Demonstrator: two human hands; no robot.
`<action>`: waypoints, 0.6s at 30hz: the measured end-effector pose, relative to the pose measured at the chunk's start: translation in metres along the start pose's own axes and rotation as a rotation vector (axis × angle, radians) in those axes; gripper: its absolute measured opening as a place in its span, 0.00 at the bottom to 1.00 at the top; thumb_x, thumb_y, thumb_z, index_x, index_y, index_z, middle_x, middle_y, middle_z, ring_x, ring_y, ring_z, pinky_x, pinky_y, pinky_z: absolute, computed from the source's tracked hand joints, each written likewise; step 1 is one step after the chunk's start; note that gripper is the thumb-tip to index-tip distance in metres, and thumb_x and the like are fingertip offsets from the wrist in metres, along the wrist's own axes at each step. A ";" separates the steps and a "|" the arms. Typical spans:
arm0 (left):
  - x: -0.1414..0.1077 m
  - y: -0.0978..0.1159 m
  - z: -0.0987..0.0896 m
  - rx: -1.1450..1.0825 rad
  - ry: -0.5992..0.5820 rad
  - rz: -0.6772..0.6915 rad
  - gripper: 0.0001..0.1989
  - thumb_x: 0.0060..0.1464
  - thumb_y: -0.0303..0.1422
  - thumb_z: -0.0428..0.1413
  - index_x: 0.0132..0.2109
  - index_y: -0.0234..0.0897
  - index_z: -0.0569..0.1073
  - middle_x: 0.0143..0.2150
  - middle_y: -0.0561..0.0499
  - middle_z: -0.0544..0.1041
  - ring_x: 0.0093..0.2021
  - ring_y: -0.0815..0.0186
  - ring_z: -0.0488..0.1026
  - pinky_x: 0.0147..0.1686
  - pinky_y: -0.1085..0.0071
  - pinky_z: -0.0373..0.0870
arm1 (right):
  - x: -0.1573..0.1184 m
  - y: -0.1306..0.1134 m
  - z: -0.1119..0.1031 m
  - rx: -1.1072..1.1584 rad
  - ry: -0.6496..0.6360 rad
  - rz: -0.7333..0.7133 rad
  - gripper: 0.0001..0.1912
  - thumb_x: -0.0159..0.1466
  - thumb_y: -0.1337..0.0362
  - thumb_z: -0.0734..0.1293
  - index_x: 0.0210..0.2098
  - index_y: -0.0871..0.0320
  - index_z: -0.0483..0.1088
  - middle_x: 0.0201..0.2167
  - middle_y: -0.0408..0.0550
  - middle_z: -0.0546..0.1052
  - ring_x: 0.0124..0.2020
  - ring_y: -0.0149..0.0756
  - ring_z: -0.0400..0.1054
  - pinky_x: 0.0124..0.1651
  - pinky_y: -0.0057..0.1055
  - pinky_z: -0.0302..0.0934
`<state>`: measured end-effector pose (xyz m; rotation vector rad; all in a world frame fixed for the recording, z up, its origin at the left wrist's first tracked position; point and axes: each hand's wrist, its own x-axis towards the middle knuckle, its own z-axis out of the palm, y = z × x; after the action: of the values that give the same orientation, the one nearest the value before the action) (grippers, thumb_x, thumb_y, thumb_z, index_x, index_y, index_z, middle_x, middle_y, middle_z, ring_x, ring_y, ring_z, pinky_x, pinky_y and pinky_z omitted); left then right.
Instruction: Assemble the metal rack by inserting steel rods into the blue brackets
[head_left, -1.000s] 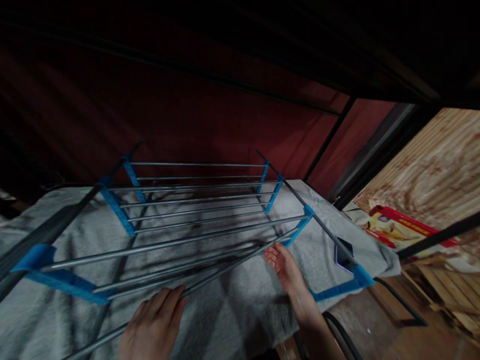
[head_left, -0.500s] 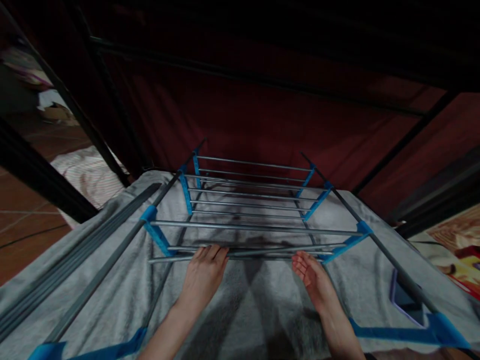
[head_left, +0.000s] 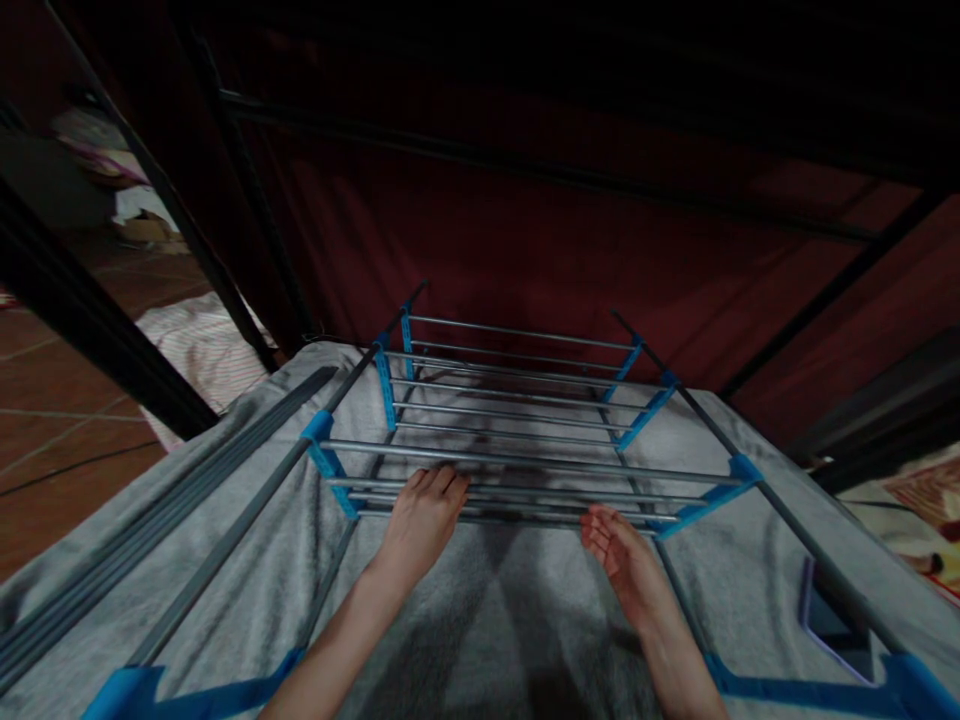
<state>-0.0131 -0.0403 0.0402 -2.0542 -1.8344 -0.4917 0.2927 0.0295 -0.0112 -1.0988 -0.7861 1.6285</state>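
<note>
A rack frame of grey metal tubes joined by blue plastic brackets (head_left: 388, 390) lies on a grey blanket (head_left: 480, 610). My left hand (head_left: 427, 520) has its fingers wrapped over loose grey rods (head_left: 517, 492) at the nearest cross level, close to the left bracket (head_left: 334, 475). On the right, my right hand (head_left: 622, 555) is palm inward with fingers slightly curled and apart, beside the same rods near the right bracket (head_left: 705, 510). Whether its fingertips touch a rod is unclear.
Several spare grey tubes (head_left: 172, 500) lie along the blanket's left side. A phone (head_left: 836, 620) rests at the right beyond the side tube. Dark red cloth (head_left: 525, 250) with black bars stands behind. Striped cloth (head_left: 202, 350) lies on the tiled floor at left.
My left hand has moved slightly up and away with a rod, whose left end has risen toward the left bracket. The view has shifted a little, moving the frame rightward.
</note>
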 end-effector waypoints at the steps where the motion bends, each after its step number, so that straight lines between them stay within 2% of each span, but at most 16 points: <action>1: 0.000 0.000 0.000 0.001 0.000 -0.001 0.08 0.63 0.28 0.57 0.47 0.39 0.79 0.40 0.48 0.81 0.40 0.59 0.77 0.44 0.60 0.69 | 0.000 0.000 0.001 -0.006 0.001 -0.001 0.20 0.53 0.52 0.79 0.41 0.55 0.79 0.39 0.49 0.82 0.41 0.41 0.77 0.47 0.38 0.72; 5: 0.001 0.001 -0.001 -0.010 -0.002 -0.008 0.08 0.63 0.27 0.57 0.47 0.38 0.79 0.38 0.48 0.80 0.40 0.59 0.77 0.43 0.60 0.68 | 0.003 0.003 0.004 -0.069 0.006 -0.042 0.20 0.54 0.51 0.78 0.40 0.56 0.78 0.38 0.49 0.82 0.39 0.40 0.77 0.46 0.36 0.71; 7: 0.002 0.001 -0.001 -0.018 0.000 -0.007 0.09 0.63 0.26 0.57 0.47 0.38 0.79 0.39 0.48 0.80 0.40 0.59 0.77 0.43 0.60 0.68 | 0.003 0.005 0.006 -0.156 0.019 -0.129 0.19 0.56 0.50 0.77 0.40 0.56 0.77 0.37 0.48 0.82 0.38 0.39 0.76 0.45 0.36 0.70; 10: 0.002 0.002 -0.002 -0.025 0.002 -0.004 0.09 0.62 0.25 0.57 0.48 0.37 0.79 0.39 0.48 0.80 0.40 0.58 0.77 0.44 0.59 0.69 | -0.003 0.007 0.011 -0.408 0.087 -0.398 0.16 0.64 0.49 0.71 0.40 0.55 0.76 0.37 0.48 0.81 0.39 0.40 0.75 0.46 0.36 0.68; 13: 0.001 0.001 0.000 -0.029 0.006 0.002 0.10 0.62 0.25 0.56 0.48 0.37 0.79 0.39 0.48 0.80 0.40 0.59 0.77 0.43 0.60 0.69 | -0.010 0.009 0.019 -0.759 0.089 -0.763 0.12 0.71 0.54 0.64 0.42 0.53 0.76 0.39 0.49 0.80 0.44 0.41 0.74 0.48 0.38 0.67; 16: 0.000 0.000 0.002 -0.021 0.023 -0.001 0.09 0.63 0.25 0.56 0.47 0.37 0.79 0.38 0.48 0.80 0.39 0.59 0.77 0.43 0.60 0.69 | -0.011 0.009 0.032 -1.087 0.041 -1.060 0.12 0.73 0.61 0.61 0.50 0.53 0.75 0.48 0.52 0.78 0.53 0.44 0.71 0.55 0.43 0.65; 18: 0.000 0.000 0.004 -0.018 0.040 0.001 0.09 0.63 0.26 0.56 0.47 0.37 0.79 0.38 0.48 0.79 0.39 0.59 0.76 0.42 0.60 0.69 | -0.006 0.009 0.042 -1.246 0.007 -1.163 0.15 0.73 0.63 0.61 0.56 0.53 0.72 0.54 0.54 0.77 0.57 0.45 0.69 0.60 0.46 0.62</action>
<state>-0.0131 -0.0389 0.0370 -2.0426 -1.8121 -0.5466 0.2510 0.0214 -0.0009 -1.0118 -2.0382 0.0246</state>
